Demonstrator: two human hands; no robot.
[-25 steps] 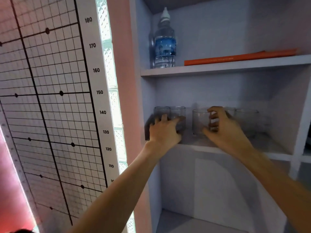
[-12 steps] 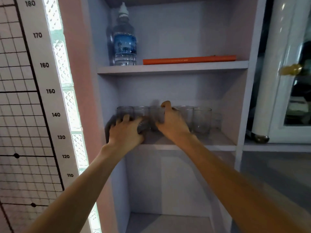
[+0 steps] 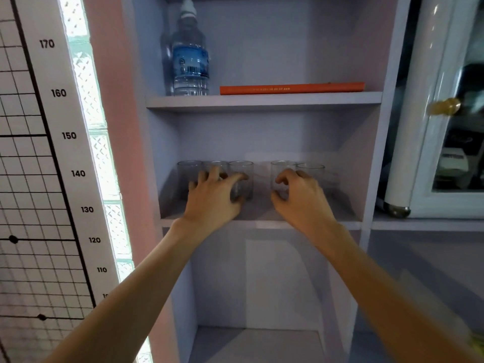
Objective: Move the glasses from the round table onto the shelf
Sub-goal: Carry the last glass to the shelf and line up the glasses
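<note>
Clear glasses [image 3: 241,179] on shelf [image 3: 262,221], height chart [image 3: 69,136] reading 110–170

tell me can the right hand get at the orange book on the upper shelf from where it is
Probably yes. The right hand sits among the glasses one shelf below the orange book, whose front edge is open, with only the bottle off to its left.

Pink wall [image 3: 110,74], glass-block strip [image 3: 86,82], white cabinet [image 3: 445,153]

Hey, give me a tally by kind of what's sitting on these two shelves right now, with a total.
Clear glasses, middle shelf: 5 visible; blur at the right may hide more
Water bottle, upper shelf: 1
Orange book, upper shelf: 1
Total: 7
</note>
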